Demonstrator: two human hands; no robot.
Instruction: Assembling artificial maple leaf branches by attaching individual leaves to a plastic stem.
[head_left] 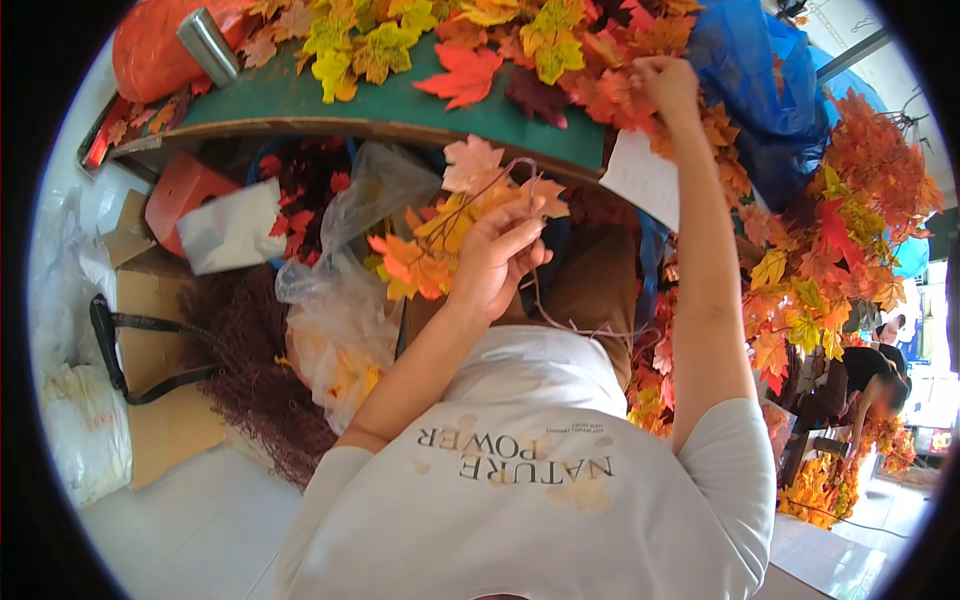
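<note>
Just above my lap, my left hand [500, 258] pinches a thin brown stem between thumb and fingers. The stem belongs to an artificial maple leaf garland [440, 245] with orange, yellow and pale pink leaves. From the hand a thin pinkish vine [548, 318] hangs down and trails to the right across my lap. My right arm stretches to the far right of the green table [390, 88]. There my right hand [668, 85] has its fingertips closed on an orange artificial maple leaf [612, 92] in the pile, the grip partly hidden. A red maple leaf [463, 76] lies nearby.
A metal cylinder [208, 47] and an orange bag [165, 50] are at the table's far left. Blue plastic bags [765, 85] and leaf garlands [850, 220] crowd the right. Below stand clear plastic bags [340, 290], dark twigs [240, 360] and a cardboard box [165, 370]. Another person [865, 385] bends at far right.
</note>
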